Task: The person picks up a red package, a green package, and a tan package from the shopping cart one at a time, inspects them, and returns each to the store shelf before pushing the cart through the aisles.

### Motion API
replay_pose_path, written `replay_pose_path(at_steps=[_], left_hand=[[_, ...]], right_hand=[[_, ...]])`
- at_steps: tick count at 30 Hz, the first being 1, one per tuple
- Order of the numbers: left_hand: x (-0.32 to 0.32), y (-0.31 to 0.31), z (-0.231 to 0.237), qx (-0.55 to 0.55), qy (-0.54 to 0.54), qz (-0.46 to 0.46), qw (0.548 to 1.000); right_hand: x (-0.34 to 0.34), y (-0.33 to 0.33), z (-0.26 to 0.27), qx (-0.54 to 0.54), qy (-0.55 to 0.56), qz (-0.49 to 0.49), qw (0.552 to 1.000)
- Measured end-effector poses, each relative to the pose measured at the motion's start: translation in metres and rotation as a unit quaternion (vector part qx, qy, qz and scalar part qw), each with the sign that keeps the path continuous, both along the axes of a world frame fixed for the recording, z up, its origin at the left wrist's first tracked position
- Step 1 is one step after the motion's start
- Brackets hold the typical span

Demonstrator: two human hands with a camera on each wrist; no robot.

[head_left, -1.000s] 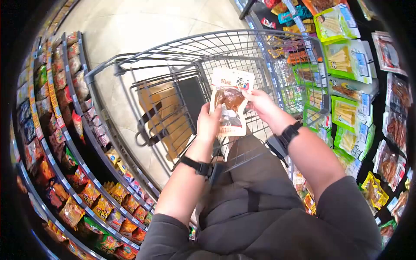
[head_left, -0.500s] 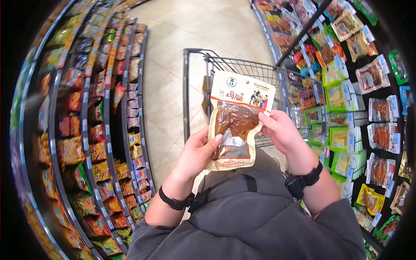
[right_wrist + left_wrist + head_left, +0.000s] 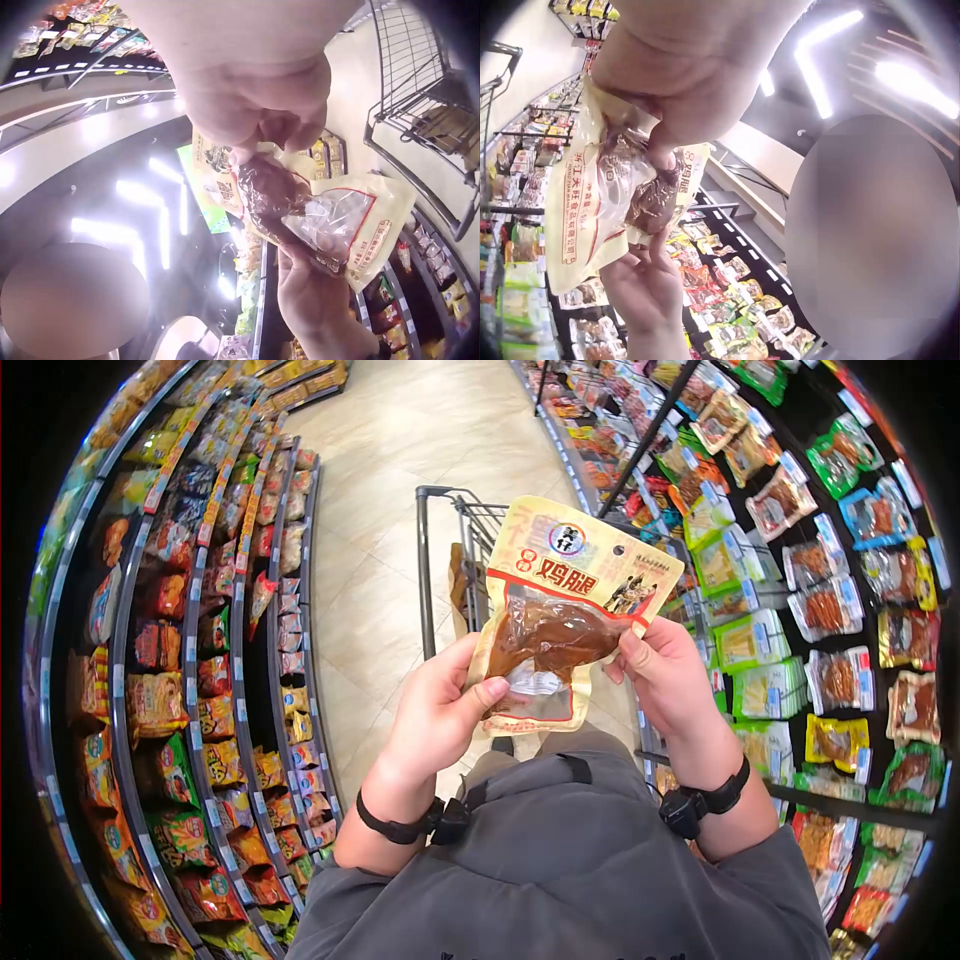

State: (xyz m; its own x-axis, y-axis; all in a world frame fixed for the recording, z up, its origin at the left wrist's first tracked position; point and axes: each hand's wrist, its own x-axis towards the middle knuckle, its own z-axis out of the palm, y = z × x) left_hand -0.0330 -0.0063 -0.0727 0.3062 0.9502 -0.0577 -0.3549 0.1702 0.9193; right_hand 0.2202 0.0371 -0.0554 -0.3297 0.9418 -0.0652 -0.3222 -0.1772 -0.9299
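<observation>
A cream packet with red lettering and a clear window showing brown meat is held up in front of the body in the head view. My left hand grips its lower left edge, thumb on the front. The right hand pinches the right edge below the printed figures. In the left wrist view the packet hangs between the left hand and the other hand below. The right wrist view shows the packet under the right hand, its meat pressed against the window.
A grey wire shopping cart stands beyond the packet, partly hidden by it, with a brown box at it. Shelves of snack bags line the left. Hanging packets fill the right side. Pale tiled floor runs between them.
The packet has come up closer to the head camera and tilted clockwise, both hands still holding it. The view has swung, and the cart, first wide in view, is now mostly behind the packet.
</observation>
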Motion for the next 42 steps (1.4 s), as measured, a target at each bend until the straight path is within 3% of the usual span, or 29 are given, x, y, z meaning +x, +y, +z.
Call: replay_pose_path(at_steps=[12, 19, 25, 27, 35, 42], left_hand=[[0.096, 0.032, 0.005, 0.073, 0.018, -0.19, 0.979], [0.219, 0.034, 0.022, 0.009, -0.001, -0.333, 0.943], [0.333, 0.011, 0.022, 0.061, 0.113, -0.445, 0.886], [0.37, -0.006, 0.032, 0.04, 0.154, -0.455, 0.876], [0.489, -0.042, 0.039, 0.209, 0.195, -0.493, 0.822], [0.547, -0.065, 0.038, 0.248, 0.188, -0.48, 0.82]], right_hand=[[0.1, -0.062, 0.014, -0.011, 0.011, -0.148, 0.989], [0.198, -0.124, 0.012, -0.026, -0.017, -0.296, 0.955], [0.28, -0.207, 0.009, -0.029, -0.044, -0.415, 0.908], [0.307, -0.23, 0.001, -0.046, -0.038, -0.446, 0.893], [0.393, -0.302, 0.018, -0.02, -0.053, -0.519, 0.853], [0.44, -0.327, 0.025, 0.001, -0.087, -0.548, 0.832]])
